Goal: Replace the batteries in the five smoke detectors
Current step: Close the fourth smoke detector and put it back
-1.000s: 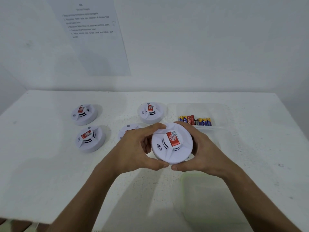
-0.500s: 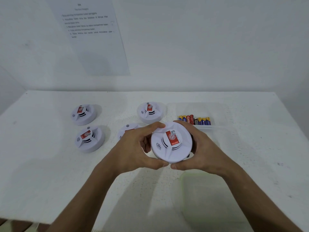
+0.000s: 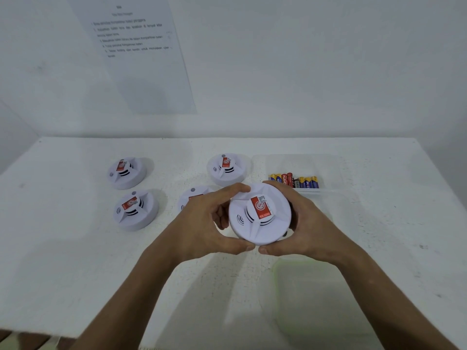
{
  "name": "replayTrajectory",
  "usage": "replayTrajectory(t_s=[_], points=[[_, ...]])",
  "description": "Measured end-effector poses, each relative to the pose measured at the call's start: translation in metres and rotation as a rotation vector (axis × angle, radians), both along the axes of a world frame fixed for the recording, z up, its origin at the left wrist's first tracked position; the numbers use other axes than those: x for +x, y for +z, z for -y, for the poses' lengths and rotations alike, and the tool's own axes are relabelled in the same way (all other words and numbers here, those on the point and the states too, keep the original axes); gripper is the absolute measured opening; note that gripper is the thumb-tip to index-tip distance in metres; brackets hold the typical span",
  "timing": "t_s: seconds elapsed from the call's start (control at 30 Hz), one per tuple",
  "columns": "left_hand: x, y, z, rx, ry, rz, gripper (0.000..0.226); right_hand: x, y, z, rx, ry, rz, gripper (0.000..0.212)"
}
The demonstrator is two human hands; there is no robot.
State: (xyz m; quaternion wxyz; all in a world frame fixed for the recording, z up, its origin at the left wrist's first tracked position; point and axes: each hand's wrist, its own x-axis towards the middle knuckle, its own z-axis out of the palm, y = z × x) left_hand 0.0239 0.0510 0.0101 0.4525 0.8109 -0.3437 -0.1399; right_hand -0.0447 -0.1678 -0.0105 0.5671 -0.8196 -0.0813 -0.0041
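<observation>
On the white table (image 3: 63, 261), two smoke detectors are sitting at the far left: the rear-left detector (image 3: 126, 172) and, nearer the viewer, the front-left detector (image 3: 135, 209), both lying face up with red labels showing. Further right, the half-hidden detector (image 3: 193, 195) is lying flat, its near side covered by the left hand (image 3: 202, 223), and the rear-centre detector (image 3: 226, 169) is sitting behind it. The left hand is curling round the left rim of the held detector (image 3: 260, 217), index finger over the top edge and thumb under the near edge. This detector is being held above the table at centre, tilted toward the viewer, red label uppermost. The right hand (image 3: 303, 223) is gripping its right rim in the same way, the two thumbs nearly meeting below. Behind the right hand, a clear tray (image 3: 328, 168) is holding a row of batteries (image 3: 294, 181). Near the front right, a translucent green-rimmed container (image 3: 316, 299) is resting on the table. A printed sheet (image 3: 141, 59) is hanging on the wall.
</observation>
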Motion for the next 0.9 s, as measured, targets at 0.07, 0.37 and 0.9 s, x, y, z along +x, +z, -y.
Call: replayTrajectory(t_s=[0.07, 0.37, 0.9], points=[[0.0, -0.0005, 0.0003, -0.006, -0.002, 0.004, 0.083, -0.0006, 0.0011, 0.0006, 0.017, 0.004, 0.007, 0.097], [0.0001, 0.0005, 0.0019, 0.009, -0.024, 0.033, 0.083, -0.0016, 0.0028, -0.0004, 0.017, 0.004, 0.017, 0.097], [0.0, 0.0008, -0.0004, -0.003, -0.013, 0.039, 0.083, -0.0001, 0.0043, -0.0015, 0.037, 0.021, -0.008, 0.1]])
